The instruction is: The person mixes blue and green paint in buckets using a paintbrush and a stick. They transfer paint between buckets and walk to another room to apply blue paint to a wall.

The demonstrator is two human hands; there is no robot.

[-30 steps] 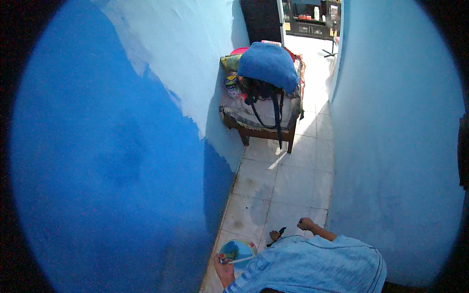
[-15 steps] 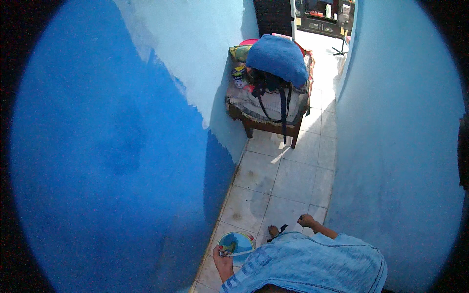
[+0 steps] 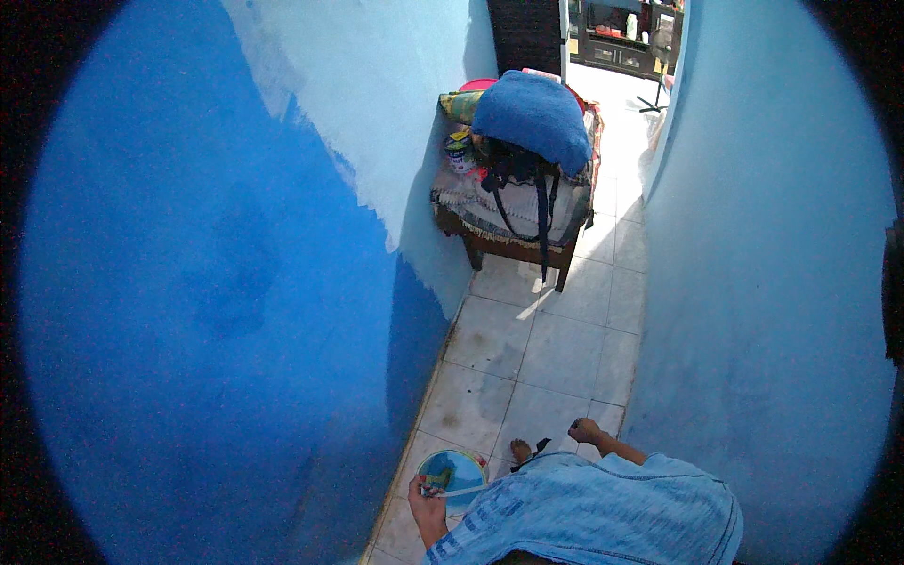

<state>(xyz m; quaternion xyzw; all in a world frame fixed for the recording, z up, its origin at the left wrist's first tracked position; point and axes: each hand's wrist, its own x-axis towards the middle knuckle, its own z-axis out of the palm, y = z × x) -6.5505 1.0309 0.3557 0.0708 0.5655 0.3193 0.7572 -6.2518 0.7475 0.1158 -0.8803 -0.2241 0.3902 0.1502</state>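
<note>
Low in the view, my left hand is closed at the near left rim of a small round bucket by the foot of the left wall. Blue paint shows inside it, with a yellowish-green patch I cannot make out beside my fingers. A pale strip, like the bucket's handle, crosses its near side. My right hand hangs out to the right over the floor, fingers curled in and nothing visible in them. A light blue shirt covers my body and arms.
Dark blue paint covers much of the left wall, with a ragged edge against light blue. Ahead, a wooden table bears a blue cloth-covered heap, dark straps and a can. The right wall bounds the narrow tiled passage.
The view has shifted very slightly, so the table sits a little lower and further left. Both hands keep about the same pose, the left one still at the bucket.
</note>
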